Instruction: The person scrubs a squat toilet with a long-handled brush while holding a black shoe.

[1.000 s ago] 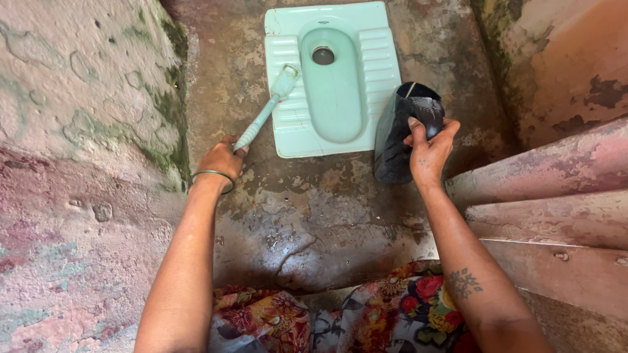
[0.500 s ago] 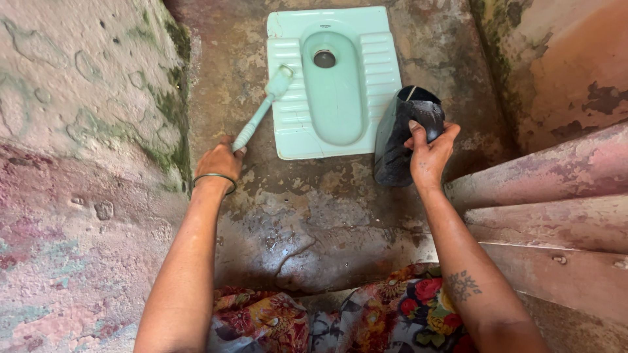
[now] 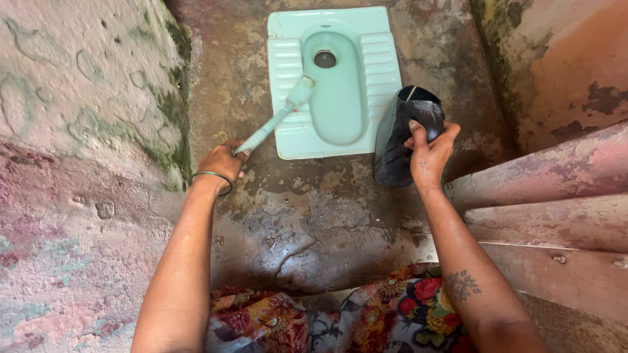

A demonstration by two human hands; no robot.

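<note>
Head view: the left hand [image 3: 222, 160] is clenched on the handle of a pale green brush [image 3: 278, 117], whose head rests on the left footrest of the squat pan [image 3: 379, 72]. The right hand [image 3: 428, 153] grasps a dark container [image 3: 399, 140] standing tilted just right of the pan.

Risk: the tilted container could tip and spill; the brush could slip on the ribbed ceramic.

Surroundings: the wet, cracked floor [image 3: 307, 216] lies in front of the pan. Stained walls [image 3: 78, 131] flank it closely, limiting arm travel.
</note>
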